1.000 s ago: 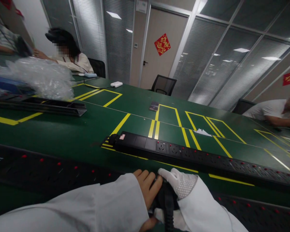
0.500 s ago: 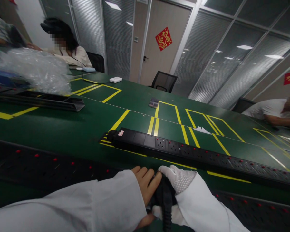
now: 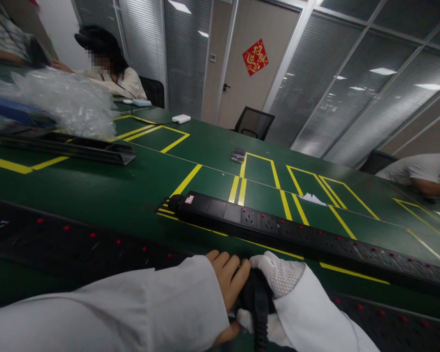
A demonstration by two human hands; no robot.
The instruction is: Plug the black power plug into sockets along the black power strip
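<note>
At the bottom centre, my bare left hand [image 3: 229, 276] bends its fingers over the end of a black part. Beside it my right hand [image 3: 276, 274], in a white dotted glove, grips a black plug [image 3: 258, 293] whose ribbed cable runs down out of view. The two hands nearly touch. A long black power strip [image 3: 77, 239] with red switches reaches in from the left towards my left hand. Another black strip [image 3: 381, 313] lies to the right, partly behind my right sleeve. What joins under my fingers is hidden.
Beyond my hands, a black power strip [image 3: 256, 218] lies on the green table [image 3: 132, 188] marked with yellow tape. Far left are a black metal channel [image 3: 88, 148] and clear plastic wrap [image 3: 66, 100]. People sit at the far left and far right.
The view has shifted slightly, so the table and strips appear a little to the right. Both hands keep their hold with hardly any change in finger pose.
</note>
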